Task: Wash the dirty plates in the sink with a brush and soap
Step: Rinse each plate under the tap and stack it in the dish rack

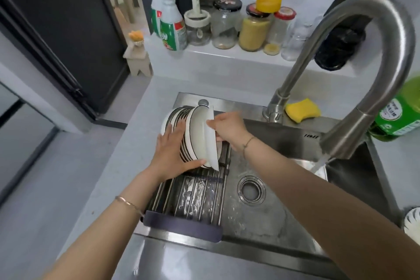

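Standing on edge on the drying rack [193,191] across the left side of the sink [272,223], the stack of plates [177,113] is steadied by both hands. The left hand [169,148] presses flat against its left face, fingers straight, thumb stretched under the lower rims. The right hand [229,129] curls its fingers round the rim of the outermost plate [209,143]. Water runs from the faucet [397,57]; a yellow sponge [302,110] lies by its base, with a green soap bottle [400,111] to the right
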